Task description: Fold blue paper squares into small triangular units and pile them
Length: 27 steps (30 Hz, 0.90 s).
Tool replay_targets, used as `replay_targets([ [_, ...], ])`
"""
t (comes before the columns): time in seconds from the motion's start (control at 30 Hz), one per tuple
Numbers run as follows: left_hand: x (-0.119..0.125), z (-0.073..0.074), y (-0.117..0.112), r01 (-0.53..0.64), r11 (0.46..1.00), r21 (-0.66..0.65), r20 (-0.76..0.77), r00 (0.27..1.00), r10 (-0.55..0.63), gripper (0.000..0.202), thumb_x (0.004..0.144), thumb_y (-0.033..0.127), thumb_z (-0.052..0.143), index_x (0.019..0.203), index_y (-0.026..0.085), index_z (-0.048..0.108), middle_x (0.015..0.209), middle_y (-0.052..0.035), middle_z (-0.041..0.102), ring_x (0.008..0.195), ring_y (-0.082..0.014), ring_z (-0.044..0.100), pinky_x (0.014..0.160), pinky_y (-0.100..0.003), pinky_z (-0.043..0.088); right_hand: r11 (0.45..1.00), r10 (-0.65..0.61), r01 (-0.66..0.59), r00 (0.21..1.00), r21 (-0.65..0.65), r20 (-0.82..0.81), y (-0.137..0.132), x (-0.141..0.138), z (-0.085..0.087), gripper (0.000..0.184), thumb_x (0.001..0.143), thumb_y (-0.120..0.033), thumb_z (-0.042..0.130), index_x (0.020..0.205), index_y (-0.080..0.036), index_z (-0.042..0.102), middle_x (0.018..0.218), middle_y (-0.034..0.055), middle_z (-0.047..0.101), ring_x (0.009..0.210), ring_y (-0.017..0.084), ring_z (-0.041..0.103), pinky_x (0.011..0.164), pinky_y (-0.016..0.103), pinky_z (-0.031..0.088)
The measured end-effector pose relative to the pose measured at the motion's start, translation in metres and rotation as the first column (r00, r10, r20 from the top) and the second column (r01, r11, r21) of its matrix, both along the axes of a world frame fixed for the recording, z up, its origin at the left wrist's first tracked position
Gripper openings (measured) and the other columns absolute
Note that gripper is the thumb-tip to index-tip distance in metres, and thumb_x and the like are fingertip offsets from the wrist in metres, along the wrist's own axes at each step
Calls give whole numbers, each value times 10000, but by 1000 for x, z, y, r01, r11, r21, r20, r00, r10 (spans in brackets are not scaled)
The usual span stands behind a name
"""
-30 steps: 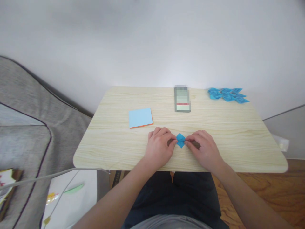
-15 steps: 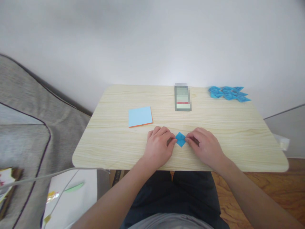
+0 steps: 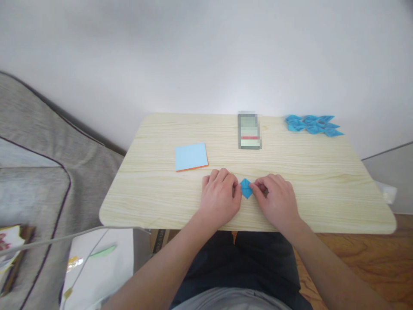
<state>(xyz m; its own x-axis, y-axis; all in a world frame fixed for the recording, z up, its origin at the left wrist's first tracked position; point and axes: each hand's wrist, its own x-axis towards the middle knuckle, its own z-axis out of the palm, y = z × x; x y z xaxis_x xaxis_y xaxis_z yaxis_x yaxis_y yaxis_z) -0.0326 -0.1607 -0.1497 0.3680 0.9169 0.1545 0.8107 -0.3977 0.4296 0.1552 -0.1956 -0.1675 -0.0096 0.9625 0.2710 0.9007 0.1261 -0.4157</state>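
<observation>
Near the front edge of the table, a small folded piece of blue origami paper point(image 3: 246, 188) lies between my two hands, with crease lines across its face. My left hand point(image 3: 219, 194) is closed, thumb and forefinger pinching the paper's left corner. From the other side, my right hand point(image 3: 276, 196) pinches the right corner, its thumb and forefinger pressed together there. The other fingers of both hands are curled.
A stack of square paper point(image 3: 191, 156), light blue on top with an orange edge, lies left of centre. A blurred phone point(image 3: 249, 131) is at the back of the table point(image 3: 145, 193). Several folded blue pieces point(image 3: 312, 125) sit back right. A grey sofa point(image 3: 90, 172) stands left.
The blue paper's left and right corners look drawn inward, so its outline is narrower. My right fingertips have shifted slightly over its edge. The whole view has moved a little.
</observation>
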Motion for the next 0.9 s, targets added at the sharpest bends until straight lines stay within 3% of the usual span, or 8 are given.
replay_targets([
  [0.13,-1,1,0,9,1000,-15,30,1000,-9,62,946,270,594,987,261,640,1018,-62,646,1025,-275,530,861,-444,362,1000,-5,5,1000,-6,-23,2,1,-1,240,971,-438,614,849,-235,656,798,51,671,823,244,571,765,396,370],
  [0.23,-3,1,-1,54,998,-30,68,996,-52,234,967,246,561,1148,348,669,1050,-43,653,1035,-266,527,873,-442,360,1000,25,-25,998,-5,-59,2,4,-2,198,965,-414,622,884,-242,674,806,49,674,827,245,571,759,392,375],
  [0.47,-6,-1,0,69,997,-39,96,993,-65,236,981,269,546,1090,355,737,1049,-44,647,1045,-258,532,893,-438,372,997,69,-72,991,-17,-116,0,10,0,109,954,-295,617,984,-275,720,847,42,683,843,243,577,772,394,399],
  [0.67,-3,-1,1,46,998,-33,109,993,-42,288,944,278,590,1217,317,674,1114,-61,648,1101,-283,529,920,-448,378,1000,17,-18,998,-6,-68,-1,2,2,96,952,-285,624,985,-275,713,865,33,675,887,246,574,805,403,378],
  [0.8,2,2,2,58,997,-47,141,989,-50,235,901,291,641,1131,317,682,1104,-45,657,1109,-292,534,917,-455,374,1000,-7,8,999,13,-50,-4,-2,1,100,954,-308,628,1006,-257,696,894,35,674,908,248,578,812,405,376],
  [0.9,7,5,7,63,996,-66,168,984,-51,242,830,208,673,1058,288,659,1106,-40,673,1107,-290,542,913,-445,383,999,1,1,999,37,-52,-6,-1,-1,133,961,-310,618,1050,-237,684,905,45,672,919,250,581,826,407,387],
])
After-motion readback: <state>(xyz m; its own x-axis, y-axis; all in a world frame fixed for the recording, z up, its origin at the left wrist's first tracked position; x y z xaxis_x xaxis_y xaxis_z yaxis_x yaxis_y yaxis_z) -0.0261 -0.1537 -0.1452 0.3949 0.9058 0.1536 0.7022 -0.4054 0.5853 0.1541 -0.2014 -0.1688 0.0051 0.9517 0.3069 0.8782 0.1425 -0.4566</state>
